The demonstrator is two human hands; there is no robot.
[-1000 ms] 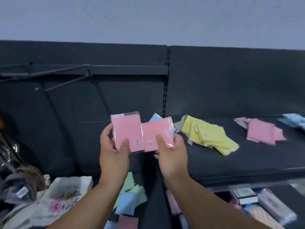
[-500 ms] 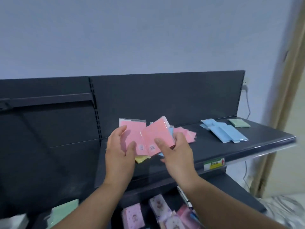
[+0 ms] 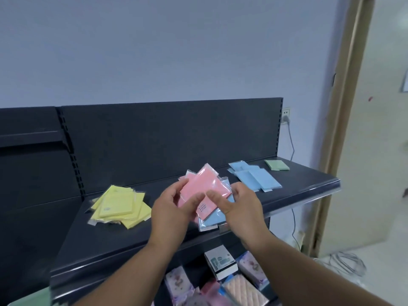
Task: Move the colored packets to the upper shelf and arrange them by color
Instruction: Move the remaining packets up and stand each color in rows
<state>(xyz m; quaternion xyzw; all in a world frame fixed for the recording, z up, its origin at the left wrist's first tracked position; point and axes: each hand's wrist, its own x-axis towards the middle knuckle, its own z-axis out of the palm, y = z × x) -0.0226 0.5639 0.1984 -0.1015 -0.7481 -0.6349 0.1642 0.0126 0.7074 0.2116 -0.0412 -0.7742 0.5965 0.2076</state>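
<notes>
While left hand, right hand grip | pink packets fanned | blue packet beneath

Two hands, one held bunch, one green packet, two shelf piles.

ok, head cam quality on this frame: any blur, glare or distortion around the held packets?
Head view: soft throughout, and the pink packets, left hand and right hand are slightly smeared, so the label print is unreadable. Head view: faint sheen on the plastic wrap, no harsh glare, flat light with weak shadows. Head view: wide-angle bend tilts the door frame, and the room beyond it is washed out.
</notes>
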